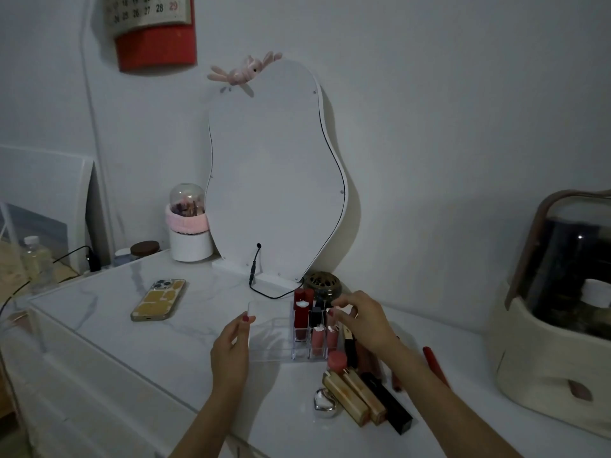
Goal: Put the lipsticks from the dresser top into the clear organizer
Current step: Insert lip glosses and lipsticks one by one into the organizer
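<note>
Left hand [231, 345] steadying clear organizer [264, 338], right hand [363, 320] pinching lipstick [332, 335]

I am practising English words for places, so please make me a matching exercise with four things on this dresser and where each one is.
Things:
1. phone
2. silver heart
3. left hand
4. dark red lipstick

Places:
A. standing inside the clear organizer
B. lying flat, left of the organizer
C. holding the organizer's left end
D. beside the gold tubes, near the front edge

Pairs: 1-B, 2-D, 3-C, 4-A
</note>
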